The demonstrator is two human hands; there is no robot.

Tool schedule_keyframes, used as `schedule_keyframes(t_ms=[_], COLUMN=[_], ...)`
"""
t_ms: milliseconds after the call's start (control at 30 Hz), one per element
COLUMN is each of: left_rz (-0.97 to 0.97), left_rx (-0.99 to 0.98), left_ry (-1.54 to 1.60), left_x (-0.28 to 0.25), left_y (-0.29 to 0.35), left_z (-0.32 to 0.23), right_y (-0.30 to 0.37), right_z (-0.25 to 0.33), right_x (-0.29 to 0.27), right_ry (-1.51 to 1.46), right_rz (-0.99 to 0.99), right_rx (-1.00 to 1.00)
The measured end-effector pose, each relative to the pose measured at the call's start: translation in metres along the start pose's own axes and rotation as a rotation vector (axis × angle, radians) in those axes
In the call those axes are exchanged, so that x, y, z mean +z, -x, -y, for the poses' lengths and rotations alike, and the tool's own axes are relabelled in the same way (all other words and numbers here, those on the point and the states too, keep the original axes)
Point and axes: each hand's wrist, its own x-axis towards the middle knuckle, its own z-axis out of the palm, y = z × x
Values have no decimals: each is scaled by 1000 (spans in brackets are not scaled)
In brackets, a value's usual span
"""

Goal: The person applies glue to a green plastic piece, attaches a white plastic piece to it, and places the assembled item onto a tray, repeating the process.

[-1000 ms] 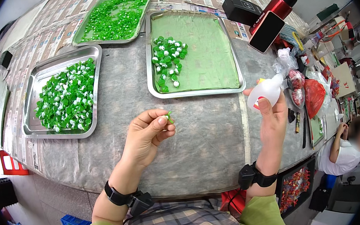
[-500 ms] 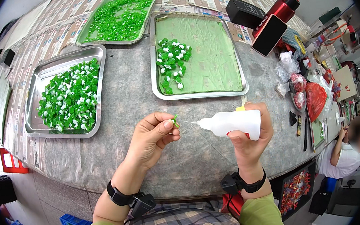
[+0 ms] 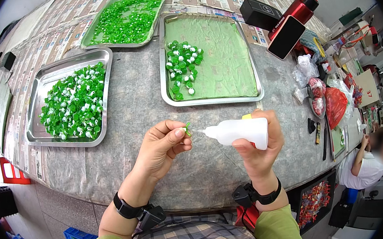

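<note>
Between thumb and forefinger, my left hand pinches a small green plastic piece with a bit of white on it. My right hand is wrapped round a white squeeze bottle with a thin needle tip, tilted on its side. The tip points left and reaches close to the green piece; whether they touch I cannot tell. Beyond my hands lies a metal tray lined with green sheet, with several green-and-white pieces at its left side. Another metal tray on the left holds a heap of similar pieces.
A third tray of green bits stands at the far back. At the back right are a black box, a red flask and a phone. Plastic bags lie along the right. Another person sits at far right.
My right hand has moved the bottle a little to the left, bringing its tip nearer the green piece. The left hand stays nearly still.
</note>
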Motion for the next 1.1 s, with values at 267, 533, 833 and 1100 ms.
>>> schedule_keyframes(t_ms=[267, 533, 833, 1100], left_rz=[-26, -23, -102, -92], left_rx=[-22, 1, 210, 210], left_ry=[-22, -35, -154, -143], left_x=[3, 2, 5, 6], left_y=[1, 1, 2, 2], left_z=[-1, -1, -1, -1], right_y=[0, 0, 0, 0], right_z=[-1, -3, 1, 0], right_x=[-4, -3, -3, -2], right_ry=[-66, -56, -87, -50], right_rz=[-70, -94, -53, -28], right_rx=[53, -1, 34, 35])
